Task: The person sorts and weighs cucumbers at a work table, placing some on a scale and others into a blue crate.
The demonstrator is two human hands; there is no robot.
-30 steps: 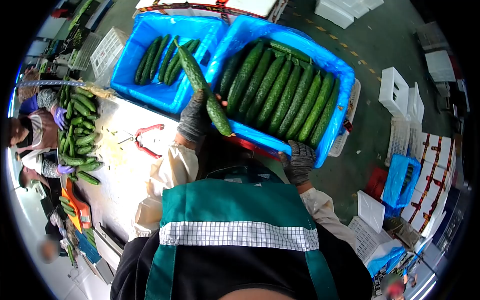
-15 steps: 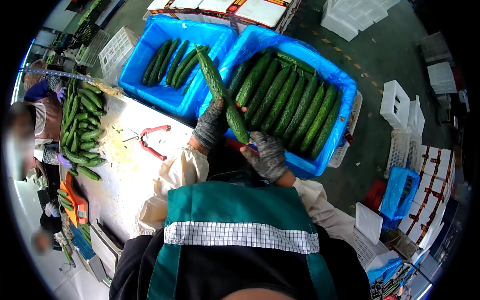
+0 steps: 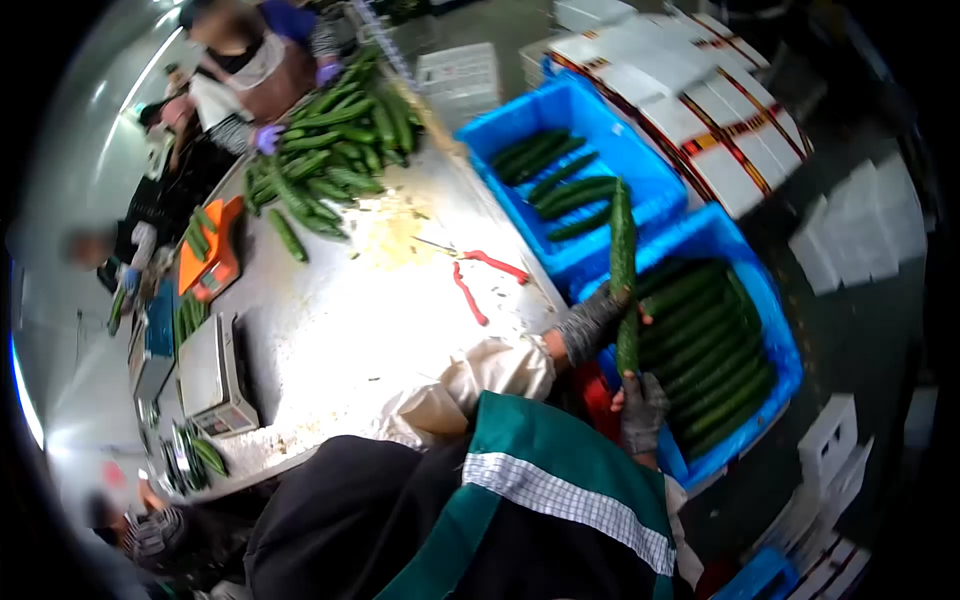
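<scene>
A long green cucumber (image 3: 622, 240) stands nearly upright in my view, above the edge between two blue-lined crates. My left hand (image 3: 592, 322), in a grey knit glove, is closed around its lower middle. My right hand (image 3: 643, 412), gloved alike, has its fingers closed at the cucumber's lower end. Just right of my hands, the nearer crate (image 3: 787, 365) holds a row of large cucumbers (image 3: 705, 350). Several more cucumbers (image 3: 545, 160) lie in the farther crate (image 3: 625, 150). Red-handled pruning shears (image 3: 470, 283) rest spread on the metal table (image 3: 350, 330), left of my hands.
Across the table lies a cucumber heap (image 3: 340, 140), with a co-worker's purple-gloved hand (image 3: 268, 138) on it. An orange scale (image 3: 213, 250) and a grey scale (image 3: 215, 380) stand along the left side. White boxes (image 3: 690, 110) are stacked behind the crates; foam boxes (image 3: 860, 225) stand on the floor at right.
My view has swung left, so the table and co-workers show more and the crates sit farther right. Both hands still hold the cucumber, which now appears more upright.
</scene>
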